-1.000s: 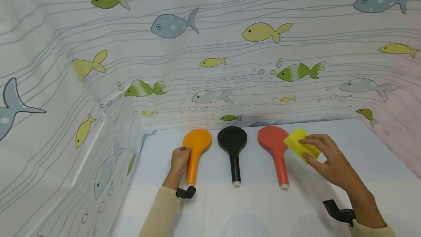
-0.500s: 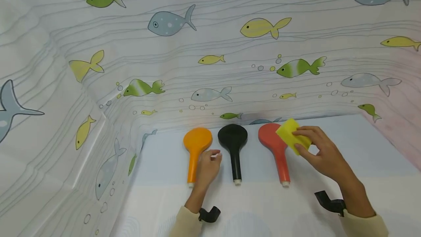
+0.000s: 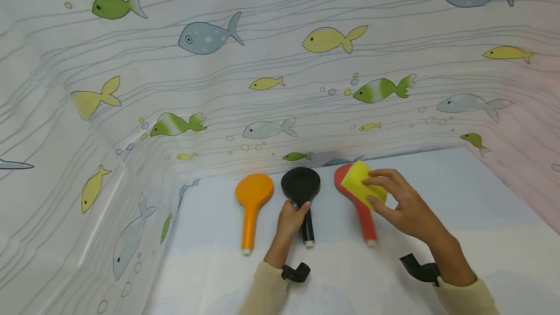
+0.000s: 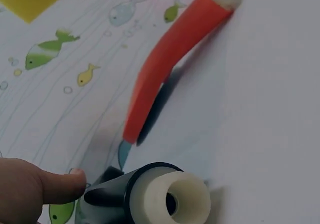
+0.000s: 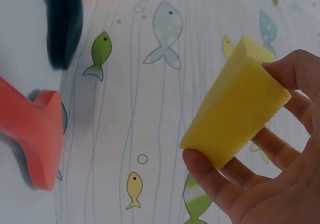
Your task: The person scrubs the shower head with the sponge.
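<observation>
A black shower head (image 3: 301, 182) lies face down in the middle of the row, its pale threaded end (image 4: 186, 199) showing large in the left wrist view. My left hand (image 3: 289, 219) grips its neck, thumb on the right side and fingers on the left. My right hand (image 3: 400, 205) pinches a yellow sponge (image 5: 237, 109) between thumb and fingers, held up above the table. From the head the sponge overlaps the red shower head (image 3: 366, 222). An orange shower head (image 3: 253, 189) lies to the left of my left hand.
All three shower heads lie side by side on a pale table cover (image 3: 210, 218), handles toward me. A fish-printed curtain (image 3: 218, 96) rises right behind them and along the left side.
My left hand has left the orange shower head and moved right to the black one. The right hand has carried the sponge left, over the red shower head in this view.
</observation>
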The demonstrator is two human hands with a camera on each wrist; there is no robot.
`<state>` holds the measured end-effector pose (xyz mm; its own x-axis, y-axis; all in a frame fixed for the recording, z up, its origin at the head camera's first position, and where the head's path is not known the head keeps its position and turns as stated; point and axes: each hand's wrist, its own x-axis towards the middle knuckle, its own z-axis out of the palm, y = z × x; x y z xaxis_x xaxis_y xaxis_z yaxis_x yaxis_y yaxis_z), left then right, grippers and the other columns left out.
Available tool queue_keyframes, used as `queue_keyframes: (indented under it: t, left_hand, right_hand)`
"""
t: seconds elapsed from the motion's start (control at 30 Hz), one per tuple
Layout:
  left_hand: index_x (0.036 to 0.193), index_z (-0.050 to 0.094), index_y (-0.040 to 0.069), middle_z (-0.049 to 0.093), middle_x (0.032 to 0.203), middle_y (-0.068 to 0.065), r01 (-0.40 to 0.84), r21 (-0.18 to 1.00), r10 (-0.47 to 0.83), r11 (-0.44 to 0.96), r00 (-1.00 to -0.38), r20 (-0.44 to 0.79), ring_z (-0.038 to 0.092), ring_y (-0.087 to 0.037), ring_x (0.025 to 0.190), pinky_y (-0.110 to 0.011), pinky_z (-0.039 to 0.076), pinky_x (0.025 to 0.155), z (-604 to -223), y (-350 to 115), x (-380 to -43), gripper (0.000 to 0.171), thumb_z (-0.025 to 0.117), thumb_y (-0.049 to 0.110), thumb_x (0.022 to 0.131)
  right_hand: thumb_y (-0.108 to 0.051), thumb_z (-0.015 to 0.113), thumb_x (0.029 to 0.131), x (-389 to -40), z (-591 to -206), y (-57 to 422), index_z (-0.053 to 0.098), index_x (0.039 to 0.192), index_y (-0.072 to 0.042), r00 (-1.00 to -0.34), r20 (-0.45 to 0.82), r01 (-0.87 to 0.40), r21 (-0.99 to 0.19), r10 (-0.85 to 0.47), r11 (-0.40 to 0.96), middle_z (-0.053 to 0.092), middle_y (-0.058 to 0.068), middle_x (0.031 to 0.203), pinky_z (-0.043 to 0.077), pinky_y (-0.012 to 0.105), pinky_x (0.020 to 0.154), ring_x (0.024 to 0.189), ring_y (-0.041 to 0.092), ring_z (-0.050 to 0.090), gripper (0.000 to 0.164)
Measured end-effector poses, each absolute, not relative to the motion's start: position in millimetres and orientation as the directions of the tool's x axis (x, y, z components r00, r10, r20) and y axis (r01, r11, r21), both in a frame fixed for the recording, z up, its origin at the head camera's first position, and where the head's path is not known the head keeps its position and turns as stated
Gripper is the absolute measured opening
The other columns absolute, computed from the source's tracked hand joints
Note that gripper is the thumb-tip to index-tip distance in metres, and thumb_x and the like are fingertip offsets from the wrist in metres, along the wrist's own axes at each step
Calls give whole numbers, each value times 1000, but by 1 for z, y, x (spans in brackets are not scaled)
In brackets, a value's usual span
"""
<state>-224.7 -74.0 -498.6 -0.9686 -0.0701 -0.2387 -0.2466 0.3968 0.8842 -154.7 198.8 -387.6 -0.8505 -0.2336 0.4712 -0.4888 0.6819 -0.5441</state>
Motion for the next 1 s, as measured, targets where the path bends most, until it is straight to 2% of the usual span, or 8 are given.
queue_keyframes:
  t: [0.07, 0.17, 0.3, 0.37, 0.53, 0.7, 0.83, 1.0]
  left_hand:
    - [129, 44, -7, 56, 122, -20, -294, 906, -71, 303, -956, -286, 57, -25, 103, -44, 47, 92, -498, -78, -226, 70, 62, 44, 86]
    - [129, 42, -9, 51, 126, -20, -363, 928, -16, 78, -932, -363, 54, -25, 104, -42, 44, 97, -498, -87, -229, 66, 61, 38, 88]
    - [132, 36, -6, 46, 129, -20, -414, 885, 72, -211, -910, -409, 57, -23, 93, -36, 49, 91, -498, -95, -230, 58, 60, 27, 90]
    - [132, 35, -4, 46, 128, -20, -418, 862, 111, -286, -908, -404, 59, -22, 88, -34, 52, 86, -496, -96, -227, 55, 60, 24, 91]
    - [127, 42, 1, 51, 120, -16, -377, 865, 167, -332, -926, -339, 61, -24, 85, -33, 54, 81, -489, -98, -216, 48, 64, 20, 88]
    - [124, 47, 5, 56, 119, -13, -318, 888, 212, -331, -943, -258, 63, -28, 92, -38, 53, 87, -469, -102, -203, 49, 69, 21, 83]
    - [124, 47, 6, 55, 121, -13, -283, 901, 276, -327, -941, -196, 63, -26, 93, -40, 52, 89, -451, -103, -194, 51, 70, 23, 82]
    - [125, 49, 7, 54, 120, -12, -196, 946, 305, -257, -946, -113, 61, -25, 97, -37, 53, 87, -432, -105, -188, 44, 65, 18, 86]
  right_hand:
    - [-17, 71, 82, -157, -386, 194, 55, 120, -27, -843, 474, -505, -537, -253, 676, 46, -4, 131, 45, 8, 82, 116, 8, 42, 43]
    - [-17, 70, 82, -159, -386, 187, 54, 121, -27, -844, 463, -511, -538, -271, 670, 46, -4, 132, 51, 16, 78, 116, 9, 42, 43]
    - [-16, 70, 82, -161, -389, 179, 54, 121, -26, -828, 468, -542, -530, -308, 652, 46, -4, 129, 54, 22, 75, 113, 9, 43, 44]
    - [-15, 71, 81, -161, -391, 175, 55, 121, -26, -816, 479, -561, -520, -324, 644, 47, -3, 128, 54, 23, 73, 111, 9, 43, 44]
    - [-12, 71, 79, -165, -391, 167, 56, 120, -24, -784, 514, -605, -506, -348, 615, 47, 1, 130, 52, 21, 78, 113, 12, 43, 45]
    - [-13, 73, 77, -172, -387, 152, 59, 116, -20, -738, 582, -641, -446, -341, 624, 48, 6, 130, 52, 24, 81, 118, 20, 43, 43]
    - [-18, 72, 76, -172, -390, 132, 61, 116, -20, -694, 629, -660, -360, -350, 660, 50, 7, 127, 55, 32, 77, 118, 23, 44, 42]
    - [-20, 71, 76, -168, -393, 104, 63, 116, -23, -612, 676, -719, -260, -411, 644, 51, 8, 127, 53, 35, 80, 116, 23, 44, 42]
